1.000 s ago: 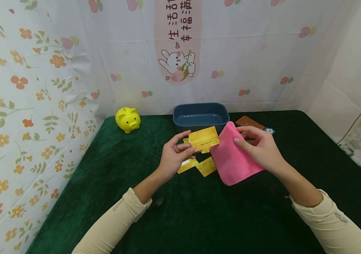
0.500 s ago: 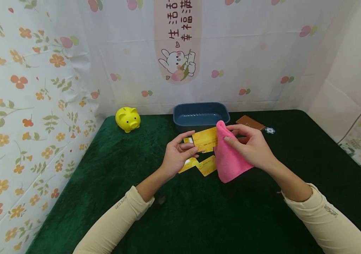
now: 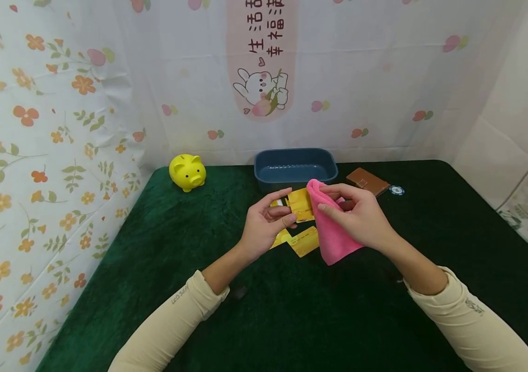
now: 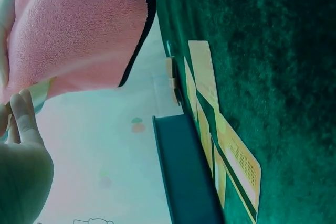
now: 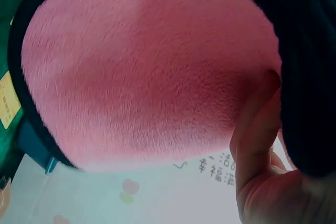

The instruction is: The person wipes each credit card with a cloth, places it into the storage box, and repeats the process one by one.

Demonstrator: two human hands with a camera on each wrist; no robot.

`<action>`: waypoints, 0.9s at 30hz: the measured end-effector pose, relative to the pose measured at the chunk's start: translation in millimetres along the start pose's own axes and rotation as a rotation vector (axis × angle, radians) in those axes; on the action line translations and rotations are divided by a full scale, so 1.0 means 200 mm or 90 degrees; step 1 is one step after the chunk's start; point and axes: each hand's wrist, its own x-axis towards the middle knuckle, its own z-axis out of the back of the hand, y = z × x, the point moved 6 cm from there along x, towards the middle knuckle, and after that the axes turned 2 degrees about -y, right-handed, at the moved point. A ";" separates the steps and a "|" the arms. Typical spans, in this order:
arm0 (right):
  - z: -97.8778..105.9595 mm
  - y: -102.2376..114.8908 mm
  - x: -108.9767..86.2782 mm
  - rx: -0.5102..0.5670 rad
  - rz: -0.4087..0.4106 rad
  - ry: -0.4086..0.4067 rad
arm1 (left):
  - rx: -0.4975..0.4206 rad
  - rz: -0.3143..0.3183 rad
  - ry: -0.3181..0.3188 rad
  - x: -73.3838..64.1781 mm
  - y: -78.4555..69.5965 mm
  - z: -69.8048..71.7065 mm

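My left hand [image 3: 263,223] pinches a yellow bank card [image 3: 299,202] by its left side, raised over the table. A pink cloth [image 3: 334,235] hangs from my right hand [image 3: 360,214], gripped between thumb and fingers, its upper fold covering the card's right part. In the left wrist view, the cloth [image 4: 79,35] shows a dark edging above the left hand [image 4: 23,171]. The right wrist view is mostly filled by the cloth [image 5: 147,72], with the fingers [image 5: 257,124] at its corner. Several more yellow cards [image 3: 305,242] lie on the green tabletop beneath the hands.
A blue bin [image 3: 295,181] stands at the table's back, behind the hands. To its right lie a brown wallet [image 3: 368,181] and a poker chip [image 3: 397,190]. A yellow piggy bank [image 3: 187,172] sits at the back left. Printed curtains enclose the left and back.
My right hand has moved left with the pink cloth, which now covers more of the held card. The left hand has shifted slightly right.
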 end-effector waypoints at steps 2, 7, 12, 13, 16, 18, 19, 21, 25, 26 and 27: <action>-0.01 0.00 0.00 -0.006 -0.001 0.000 | 0.000 0.002 -0.004 0.00 0.00 0.00; -0.03 0.01 -0.01 -0.036 0.007 0.008 | 0.012 0.014 -0.015 0.00 0.01 0.01; -0.05 0.04 -0.02 -0.058 0.034 0.008 | 0.023 0.013 -0.012 0.00 0.01 0.00; -0.06 0.04 -0.02 -0.060 0.041 0.009 | 0.025 0.013 -0.012 0.00 0.01 0.00; -0.07 0.05 -0.03 -0.064 0.059 0.016 | 0.028 0.012 -0.010 0.00 0.00 0.00; -0.07 0.06 -0.03 -0.068 0.067 0.020 | 0.028 0.013 -0.009 0.00 0.00 0.00; -0.07 0.06 -0.03 -0.069 0.070 0.021 | 0.028 0.014 -0.008 0.00 0.00 0.00; -0.08 0.07 -0.03 -0.071 0.075 0.024 | 0.025 0.015 -0.004 0.00 0.00 0.00; -0.09 0.09 -0.04 -0.068 0.090 0.029 | 0.023 0.015 -0.001 0.00 0.00 -0.01; -0.09 0.09 -0.04 -0.067 0.094 0.030 | 0.025 0.015 -0.001 0.00 0.00 -0.01; -0.09 0.09 -0.04 -0.068 0.096 0.031 | 0.028 0.015 -0.002 0.00 0.00 0.00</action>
